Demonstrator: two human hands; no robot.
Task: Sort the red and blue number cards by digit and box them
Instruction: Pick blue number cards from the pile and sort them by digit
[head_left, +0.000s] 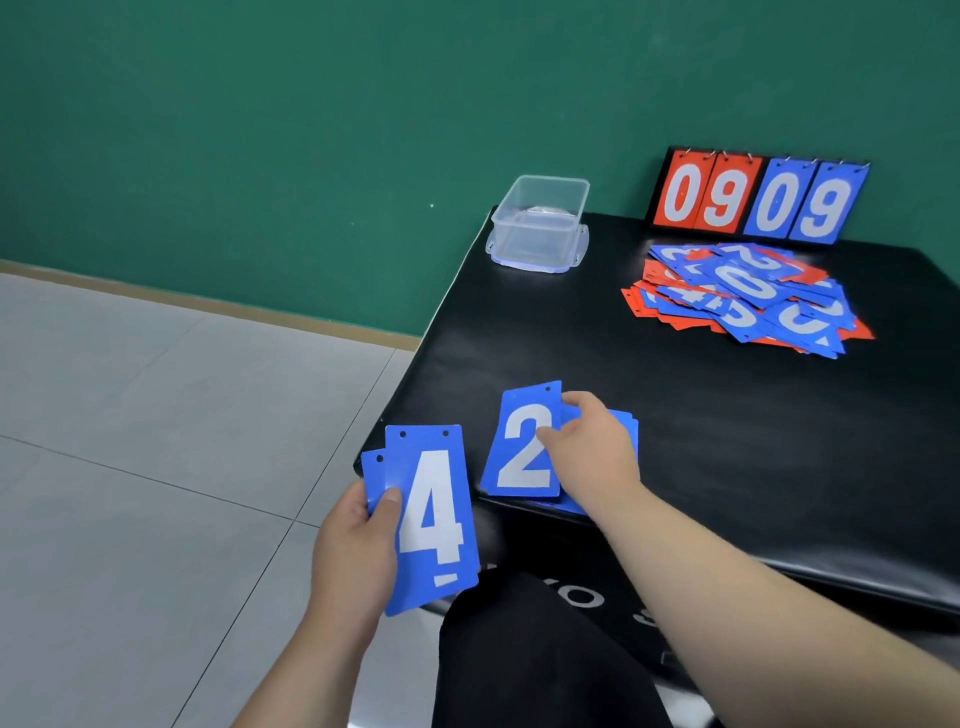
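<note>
- Thumb across the front and fingers curled behind, the left hand (358, 540) holds a fanned stack of blue cards (434, 519) with a white 4 on top, just off the near-left corner of the black table (571, 338).
- The right hand (587, 447) pinches the blue 2 card (524, 452) by its right edge, thumb on the face. The card is tilted at the table's near edge, and I cannot tell whether it lies flat or is raised.
- More blue cards (626, 423) lie under the right hand, mostly hidden, their digits unreadable.
- A loose pile of red and blue cards (748, 296) spreads over the far right of the table, well apart from both hands.
- A clear plastic box (540, 223) stands open at the far-left corner, resting on its lid.
- A flip scoreboard (758, 200) stands behind the pile against the green wall (311, 130), reading 09 in red and 09 in blue.
</note>
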